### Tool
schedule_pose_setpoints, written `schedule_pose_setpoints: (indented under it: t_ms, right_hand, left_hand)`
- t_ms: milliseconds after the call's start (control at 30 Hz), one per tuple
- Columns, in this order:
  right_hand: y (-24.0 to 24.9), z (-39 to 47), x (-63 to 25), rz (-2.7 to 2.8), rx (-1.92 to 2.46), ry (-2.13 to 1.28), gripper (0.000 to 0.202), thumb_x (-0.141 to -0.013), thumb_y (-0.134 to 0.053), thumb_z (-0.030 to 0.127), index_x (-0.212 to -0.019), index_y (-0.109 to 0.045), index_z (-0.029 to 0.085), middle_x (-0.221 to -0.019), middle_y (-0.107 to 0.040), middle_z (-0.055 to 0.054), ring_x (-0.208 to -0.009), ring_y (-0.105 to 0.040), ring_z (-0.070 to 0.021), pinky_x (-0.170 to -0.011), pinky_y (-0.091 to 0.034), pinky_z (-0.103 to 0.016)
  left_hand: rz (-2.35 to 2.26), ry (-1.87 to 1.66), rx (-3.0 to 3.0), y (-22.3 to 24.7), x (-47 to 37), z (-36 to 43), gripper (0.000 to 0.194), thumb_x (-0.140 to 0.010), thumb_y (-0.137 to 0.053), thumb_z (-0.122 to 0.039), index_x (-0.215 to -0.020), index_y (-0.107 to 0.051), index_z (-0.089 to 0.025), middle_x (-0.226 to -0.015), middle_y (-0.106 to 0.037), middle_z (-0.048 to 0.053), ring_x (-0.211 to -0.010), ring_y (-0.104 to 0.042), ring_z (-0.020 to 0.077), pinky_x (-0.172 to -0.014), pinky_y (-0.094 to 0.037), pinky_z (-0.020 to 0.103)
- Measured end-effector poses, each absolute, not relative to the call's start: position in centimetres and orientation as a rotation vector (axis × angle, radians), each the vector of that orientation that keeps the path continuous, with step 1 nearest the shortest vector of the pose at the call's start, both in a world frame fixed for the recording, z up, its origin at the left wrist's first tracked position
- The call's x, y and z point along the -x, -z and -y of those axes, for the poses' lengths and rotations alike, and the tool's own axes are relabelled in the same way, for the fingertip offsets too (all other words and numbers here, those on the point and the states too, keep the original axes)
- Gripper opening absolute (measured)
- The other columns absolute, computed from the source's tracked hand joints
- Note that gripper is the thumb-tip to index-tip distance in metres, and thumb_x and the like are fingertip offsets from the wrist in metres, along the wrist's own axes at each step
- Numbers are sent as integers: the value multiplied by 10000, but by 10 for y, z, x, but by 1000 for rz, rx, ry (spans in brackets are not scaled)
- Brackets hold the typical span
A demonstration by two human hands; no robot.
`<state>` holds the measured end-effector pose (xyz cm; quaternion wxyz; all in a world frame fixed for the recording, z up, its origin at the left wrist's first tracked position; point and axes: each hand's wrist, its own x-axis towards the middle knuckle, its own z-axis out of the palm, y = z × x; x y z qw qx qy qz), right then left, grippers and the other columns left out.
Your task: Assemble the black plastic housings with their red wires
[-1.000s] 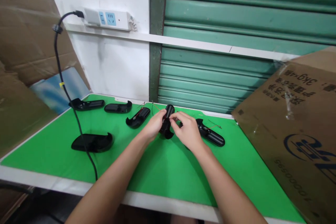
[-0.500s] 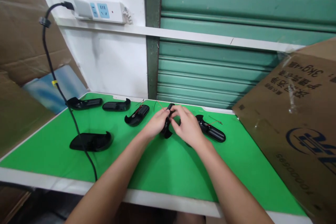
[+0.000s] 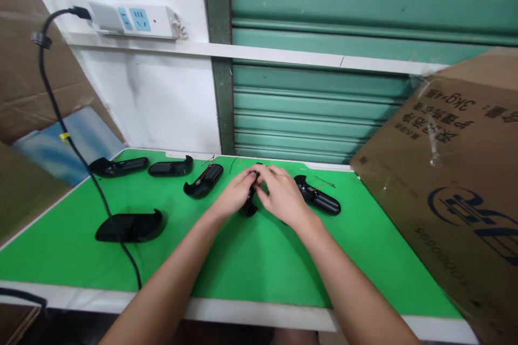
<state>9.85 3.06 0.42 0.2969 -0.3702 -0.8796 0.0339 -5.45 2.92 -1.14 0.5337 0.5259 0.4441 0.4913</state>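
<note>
Fingers (image 3: 265, 175) hide most of the held black part (image 3: 250, 206); its details are blurred.

We see glossy, smooth black plastic on the shells (image 3: 324, 202), matt brown cardboard on the box (image 3: 457, 172), and ridged, painted-looking metal on the shutter (image 3: 324, 8).

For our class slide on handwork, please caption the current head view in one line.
Two bare hands hold a black part above a green tabletop, among similar black parts.

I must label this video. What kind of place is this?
Probably a small assembly workshop: similar black plastic parts, some wired, lie on a green-topped table, beside a cardboard box.
</note>
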Motion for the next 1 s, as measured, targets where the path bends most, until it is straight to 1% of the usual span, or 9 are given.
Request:
schedule_pose_setpoints:
  t_ms: [100, 200, 333, 567, 767, 867, 1000]
  right_hand:
    - [-3, -31, -98, 2295, 991, -107, 409, -902, -546, 94, -1293, -531, 209, -957, -734, -69, -1044, -631, -291, -909, -498, -418]
    - [-1, -32, -98, 2233, 988, -132, 413, -893, -543, 96, -1285, -506, 221, -965, -730, -60, -1001, -662, -268, -905, -504, -395]
    - [2, -32, -96, 2185, 1044, -139, 384, -900, -550, 116, -1255, -494, 252, -963, -745, -33, -940, -700, -258, -836, -505, -355]
    - [-1, -30, -98, 2259, 1124, -125, 341, -924, -556, 143, -1240, -494, 257, -1012, -780, -25, -839, -737, -252, -683, -462, -311]
    - [-6, -29, -101, 2333, 1118, -156, 345, -926, -558, 125, -1241, -498, 254, -1036, -781, -29, -852, -743, -246, -698, -462, -305]
    - [-7, -29, -101, 2360, 1131, -152, 348, -926, -554, 114, -1243, -499, 247, -1033, -779, -36, -869, -743, -249, -707, -463, -304]
    - [-6, -29, -101, 2351, 1141, -134, 318, -933, -544, 114, -1223, -510, 238, -1033, -775, -50, -877, -743, -247, -704, -464, -298]
  left_hand:
    - [-1039, -1194, -1199, 11, 54, -29, 317, -847, -631, -414, -1041, -683, -168, -1047, -722, 65, -1127, -595, 265, -1032, -416, 349]
    - [-1044, -1208, -1147, 11, 53, -29, 378, -841, -639, -434, -1101, -676, -162, -1105, -728, 78, -1179, -592, 271, -1041, -417, 343]
    - [-1055, -1218, -1133, 10, 52, -29, 413, -851, -630, -462, -1130, -677, -162, -1147, -723, 81, -1201, -579, 267, -1034, -424, 339]
    - [-1007, -1188, -1061, 14, 52, -29, 435, -836, -657, -519, -1085, -663, -162, -1132, -720, 84, -1127, -605, 255, -994, -430, 329]
    - [-991, -1125, -1078, 16, 53, -28, 462, -838, -656, -563, -1060, -650, -158, -1095, -711, 76, -1035, -607, 235, -927, -431, 317]
    - [-1013, -1113, -1088, 16, 53, -28, 485, -838, -656, -569, -1090, -651, -154, -1090, -709, 76, -1036, -602, 236, -927, -426, 320]
    - [-1019, -1125, -1102, 17, 54, -29, 486, -835, -661, -575, -1073, -656, -150, -1082, -709, 81, -1052, -603, 245, -942, -420, 330]
